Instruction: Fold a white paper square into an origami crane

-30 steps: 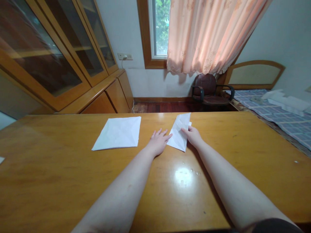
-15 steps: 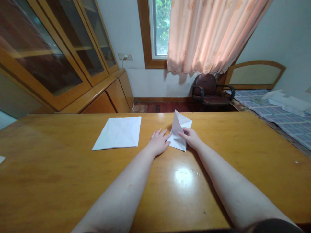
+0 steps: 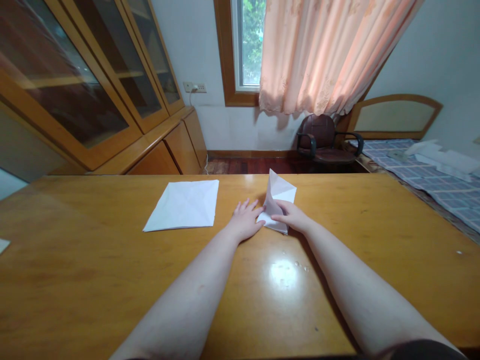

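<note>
A folded white paper (image 3: 279,196) lies on the wooden table (image 3: 112,270) near its far edge, with its upper flap standing up off the surface. My left hand (image 3: 245,220) lies flat with fingers spread, and its fingertips press the paper's left edge. My right hand (image 3: 290,217) rests on the near part of the paper, fingers together, pinching the flap. A second white sheet (image 3: 185,205), creased and lying flat, sits to the left of my hands.
A corner of another white paper (image 3: 3,245) shows at the table's left edge. Beyond the table stand wooden glass-door cabinets (image 3: 93,95), a dark armchair (image 3: 324,140) under a curtained window, and a bed (image 3: 438,185) on the right.
The paper's far flap has lifted from flat to standing. My right hand has slid left and nearer along the paper. My left hand has stayed in place.
</note>
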Action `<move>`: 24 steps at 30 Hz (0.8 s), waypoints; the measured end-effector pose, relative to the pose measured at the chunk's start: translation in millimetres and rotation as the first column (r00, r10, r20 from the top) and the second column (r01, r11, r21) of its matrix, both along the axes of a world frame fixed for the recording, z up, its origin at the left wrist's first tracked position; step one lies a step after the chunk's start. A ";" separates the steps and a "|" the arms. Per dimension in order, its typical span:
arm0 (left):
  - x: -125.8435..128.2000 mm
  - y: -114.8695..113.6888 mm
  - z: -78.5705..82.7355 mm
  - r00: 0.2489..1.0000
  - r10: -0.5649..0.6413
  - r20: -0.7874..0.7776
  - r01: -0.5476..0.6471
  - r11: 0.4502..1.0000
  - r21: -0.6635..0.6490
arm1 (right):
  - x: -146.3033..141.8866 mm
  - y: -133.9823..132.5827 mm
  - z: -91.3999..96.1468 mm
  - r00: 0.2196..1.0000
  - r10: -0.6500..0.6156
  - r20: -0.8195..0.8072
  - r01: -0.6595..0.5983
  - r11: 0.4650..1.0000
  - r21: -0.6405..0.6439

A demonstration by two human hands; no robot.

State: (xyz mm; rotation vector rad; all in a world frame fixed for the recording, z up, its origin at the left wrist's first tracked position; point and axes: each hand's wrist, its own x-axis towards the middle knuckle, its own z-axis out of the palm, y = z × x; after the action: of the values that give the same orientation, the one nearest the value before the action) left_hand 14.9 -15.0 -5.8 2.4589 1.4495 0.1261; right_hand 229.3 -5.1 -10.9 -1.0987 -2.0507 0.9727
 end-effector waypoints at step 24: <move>1.0 0.3 2.1 1.000 -0.007 0.001 0.007 1.000 -0.006 | 2.4 4.6 -9.4 0.999 -0.038 0.022 0.036 0.997 0.075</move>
State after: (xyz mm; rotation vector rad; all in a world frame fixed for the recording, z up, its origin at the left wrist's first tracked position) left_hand 15.9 -14.7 -3.7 2.4586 1.4380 0.1207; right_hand 231.7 -0.4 -20.3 -1.1097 -2.0604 0.8617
